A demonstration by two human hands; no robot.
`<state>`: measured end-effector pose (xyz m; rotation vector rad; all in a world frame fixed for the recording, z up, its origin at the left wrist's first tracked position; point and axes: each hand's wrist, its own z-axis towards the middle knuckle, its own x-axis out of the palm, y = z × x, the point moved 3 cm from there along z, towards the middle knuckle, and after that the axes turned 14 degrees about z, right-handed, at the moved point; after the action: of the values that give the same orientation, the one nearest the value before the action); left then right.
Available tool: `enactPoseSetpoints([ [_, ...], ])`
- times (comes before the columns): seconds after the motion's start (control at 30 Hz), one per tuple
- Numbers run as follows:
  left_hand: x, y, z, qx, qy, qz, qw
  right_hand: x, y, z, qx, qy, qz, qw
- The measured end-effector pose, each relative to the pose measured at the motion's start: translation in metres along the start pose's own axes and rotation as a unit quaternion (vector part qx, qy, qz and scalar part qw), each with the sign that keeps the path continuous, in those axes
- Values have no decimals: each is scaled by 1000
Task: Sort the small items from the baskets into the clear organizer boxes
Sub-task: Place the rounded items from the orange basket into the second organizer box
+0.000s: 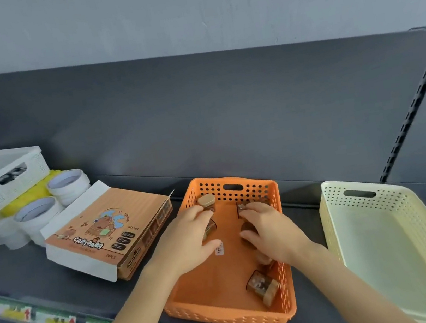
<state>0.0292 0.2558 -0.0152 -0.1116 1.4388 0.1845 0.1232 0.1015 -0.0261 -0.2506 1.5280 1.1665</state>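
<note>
Both my hands are down in the orange basket (231, 282) at the shelf's front edge: left hand (189, 237) curled over a small jar (210, 229), right hand (264, 229) covering another, gathering several per trip. Firm grip? Cannot tell.

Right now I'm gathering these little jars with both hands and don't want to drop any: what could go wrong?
1. Both hands, left hand and right hand, reach into the orange basket together; scooping several jars at once could let one slip.
2. The jar lying on its side near the front corner might roll.
3. The basket sits near the shelf edge and could slide.
</note>
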Motion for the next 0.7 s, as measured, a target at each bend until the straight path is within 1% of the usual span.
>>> enactPoseSetpoints([
  [0.13,12,4,22,54,30,41,997,1,-2,11,40,10,-12,999],
  [0.23,23,6,31,73,54,64,994,6,-2,20,63,19,-24,998],
  [0.3,28,7,35,66,52,82,993,11,-3,23,73,24,-35,996],
  [0.43,37,4,39,40,50,129,990,20,-7,24,79,40,-106,990],
  [0.57,44,5,37,37,48,147,987,24,-9,23,83,41,-143,985],
  [0.7,45,5,37,45,35,141,988,28,-11,23,94,44,-176,979],
])
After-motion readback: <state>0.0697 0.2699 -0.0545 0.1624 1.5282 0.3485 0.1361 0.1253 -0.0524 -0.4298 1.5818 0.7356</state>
